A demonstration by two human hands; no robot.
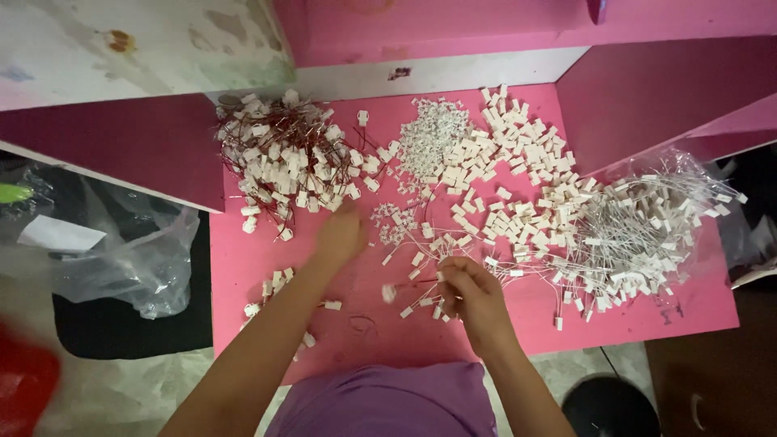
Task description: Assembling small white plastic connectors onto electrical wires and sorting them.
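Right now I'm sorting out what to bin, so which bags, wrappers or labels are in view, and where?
Clear plastic bag: left of the pink table, crumpled, see-through.
White slip: inside that bag's top, flat, rectangular.
Clear plastic sheet: table's right end, crinkled, under white wired pieces.
No screens or signs.

My left hand is smeared by motion, so I can't tell whether it grips anything. My right hand's curled fingers hide what they pinch. At the near left, a blurred red shape is cut by the edge; a round black object is cropped near right.
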